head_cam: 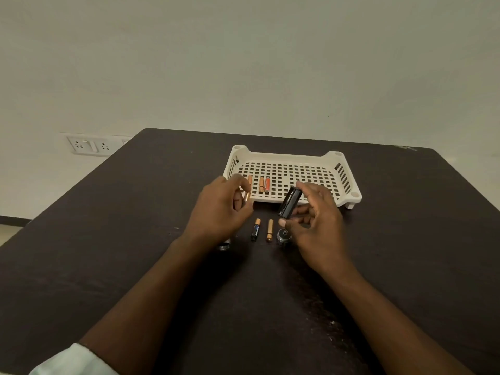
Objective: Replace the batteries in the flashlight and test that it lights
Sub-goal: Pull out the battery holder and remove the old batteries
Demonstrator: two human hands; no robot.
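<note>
My right hand (pixel 315 217) grips a black battery holder (pixel 290 202), tilted above the table. My left hand (pixel 221 209) pinches a copper-coloured battery (pixel 246 197) just in front of the tray. Two batteries lie on the table between my hands: a black-and-copper battery (pixel 255 229) and a gold battery (pixel 269 230). The flashlight's round end cap (pixel 283 236) stands beside them, partly behind my right thumb. The flashlight body (pixel 225 245) lies mostly hidden under my left wrist. Three more batteries (pixel 263 184) lie in the white tray (pixel 295 173).
The white perforated tray stands at the far middle of the dark table (pixel 392 239). A wall socket plate (pixel 89 144) sits on the wall beyond the table's left edge.
</note>
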